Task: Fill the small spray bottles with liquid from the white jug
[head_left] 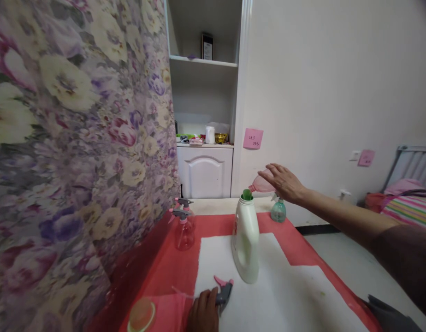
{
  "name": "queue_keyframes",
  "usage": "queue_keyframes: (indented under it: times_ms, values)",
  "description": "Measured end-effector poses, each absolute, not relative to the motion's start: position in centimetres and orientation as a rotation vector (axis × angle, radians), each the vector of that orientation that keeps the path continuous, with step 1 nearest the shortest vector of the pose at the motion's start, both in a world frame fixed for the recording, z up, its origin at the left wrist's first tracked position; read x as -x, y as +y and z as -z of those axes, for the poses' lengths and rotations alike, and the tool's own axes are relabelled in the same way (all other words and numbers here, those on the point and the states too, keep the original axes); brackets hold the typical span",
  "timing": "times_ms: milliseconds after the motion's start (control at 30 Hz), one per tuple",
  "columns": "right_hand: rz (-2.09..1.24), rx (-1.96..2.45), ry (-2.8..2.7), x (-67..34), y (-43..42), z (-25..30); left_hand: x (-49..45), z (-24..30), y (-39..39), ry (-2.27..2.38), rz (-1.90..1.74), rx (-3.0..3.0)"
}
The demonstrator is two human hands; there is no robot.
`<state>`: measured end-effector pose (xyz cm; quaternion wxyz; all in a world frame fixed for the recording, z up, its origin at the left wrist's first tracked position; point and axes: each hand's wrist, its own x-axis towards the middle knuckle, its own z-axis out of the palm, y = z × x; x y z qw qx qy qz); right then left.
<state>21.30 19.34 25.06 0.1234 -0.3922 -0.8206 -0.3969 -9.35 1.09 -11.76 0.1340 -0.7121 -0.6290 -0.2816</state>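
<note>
My right hand reaches in from the right and grips the base of a clear pink bottle. The bottle is tipped with its neck towards a green funnel. The funnel sits in the mouth of a white handled jug, which stands upright on a white mat. At the bottom edge my left hand rests on the mat. Its fingers are closed on a grey spray head with a pink trigger, whose thin tube trails to the left.
Two pink spray bottles stand at the left of the red tablecloth, and a teal spray bottle at the far edge. An orange-lidded jar is at front left. A floral curtain fills the left, a white cabinet stands behind, and a bed is at the right.
</note>
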Motion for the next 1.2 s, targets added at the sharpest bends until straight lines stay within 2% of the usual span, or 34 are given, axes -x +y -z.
queue_keyframes:
  times_ms: [633, 1200]
  values:
    - [1.45, 0.928, -2.458, -19.5, 19.2, -26.7, 8.7, 10.7, 0.5, -1.847, 0.857, 2.046]
    - [1.496, 0.903, -2.526, -17.2, 17.6, -27.3, 7.9, 9.4, 0.1, -1.916, 0.878, 2.009]
